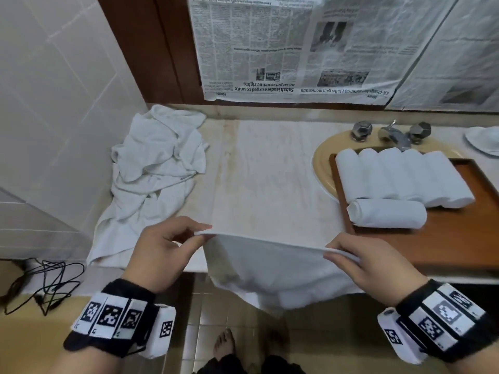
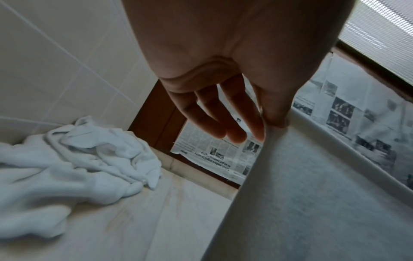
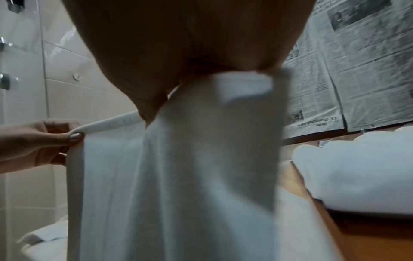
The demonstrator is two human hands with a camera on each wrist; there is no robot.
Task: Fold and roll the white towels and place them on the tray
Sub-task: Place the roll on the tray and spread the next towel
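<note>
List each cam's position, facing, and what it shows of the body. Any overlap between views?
Head: on the head, looking down at the counter; shows left hand, right hand, wristbands, a foot.
Left wrist: under the left hand, facing the towel pile and newspaper.
Right wrist: under the right hand, facing the towel.
Shared: all show the held towel.

Newspaper [image 1: 291,47] taped upside down on wall ahead of me: headlines "Sabah leaders urged to unite on 40 pct revenue rights", "...talks gain momentum". Body print unreadable.
</note>
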